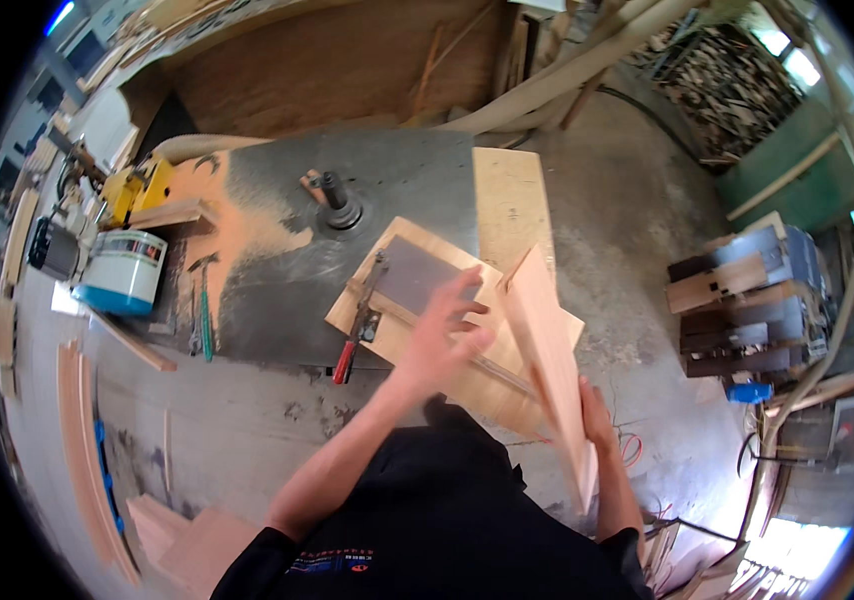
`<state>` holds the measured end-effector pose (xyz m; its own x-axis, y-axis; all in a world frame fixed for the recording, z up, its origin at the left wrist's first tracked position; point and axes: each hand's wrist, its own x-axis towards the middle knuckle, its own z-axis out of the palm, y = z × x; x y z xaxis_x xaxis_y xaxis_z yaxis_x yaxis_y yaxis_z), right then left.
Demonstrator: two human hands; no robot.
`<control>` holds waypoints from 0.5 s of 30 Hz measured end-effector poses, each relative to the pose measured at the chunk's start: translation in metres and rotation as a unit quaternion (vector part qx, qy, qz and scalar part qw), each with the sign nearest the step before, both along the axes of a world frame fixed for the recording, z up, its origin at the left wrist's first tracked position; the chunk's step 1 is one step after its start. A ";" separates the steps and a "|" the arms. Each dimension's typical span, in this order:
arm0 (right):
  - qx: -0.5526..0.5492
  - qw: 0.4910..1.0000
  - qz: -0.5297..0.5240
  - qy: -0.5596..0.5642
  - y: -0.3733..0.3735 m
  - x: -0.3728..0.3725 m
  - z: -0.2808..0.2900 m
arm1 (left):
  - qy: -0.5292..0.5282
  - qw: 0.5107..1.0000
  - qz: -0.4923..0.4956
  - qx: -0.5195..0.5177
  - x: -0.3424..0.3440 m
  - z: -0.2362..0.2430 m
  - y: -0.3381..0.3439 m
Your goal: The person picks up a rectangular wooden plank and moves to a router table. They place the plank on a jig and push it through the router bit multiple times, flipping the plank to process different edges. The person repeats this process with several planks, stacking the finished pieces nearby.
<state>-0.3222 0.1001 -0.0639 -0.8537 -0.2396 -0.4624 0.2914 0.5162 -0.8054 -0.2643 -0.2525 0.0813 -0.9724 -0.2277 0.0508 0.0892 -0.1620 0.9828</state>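
Observation:
My right hand [597,412] grips the outer edge of a pale wooden board [553,350], which stands tilted on its edge at the right of a plywood jig [492,395]. Over the jig's middle my left hand [444,335] hovers open, slightly blurred, its fingers spread and holding nothing. A dark grey panel [417,270] lies on the jig, partly behind that hand. At the jig's left edge sits a bar clamp [352,345] with a red handle. The jig rests on a grey metal machine table [277,325], near an upright spindle [337,205].
Sawdust [242,225] covers the table's left part, where a green-handled hammer [206,310] lies. Farther left stand a yellow machine part [139,190] and a white-and-blue bucket [122,275]. Stacked wood blocks [737,300] stand at right. Long boards [87,450] lie at lower left.

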 end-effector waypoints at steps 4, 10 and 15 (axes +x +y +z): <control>0.069 0.989 -0.064 0.111 0.048 0.103 -0.034 | 0.044 0.995 -0.087 0.001 0.044 0.025 0.054; 0.023 0.973 -0.147 0.177 0.078 0.229 0.002 | 0.036 0.975 -0.182 0.119 0.128 0.010 0.091; 0.066 0.965 -0.191 0.166 0.118 0.314 0.025 | 0.031 0.955 -0.186 0.227 0.172 -0.021 0.134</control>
<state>-0.0084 0.2184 -0.0386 -0.9744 0.1653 -0.1526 0.2180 0.5273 -0.8213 -0.0922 -0.1182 0.0606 -0.9887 0.1200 0.0896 -0.0009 -0.6030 0.7978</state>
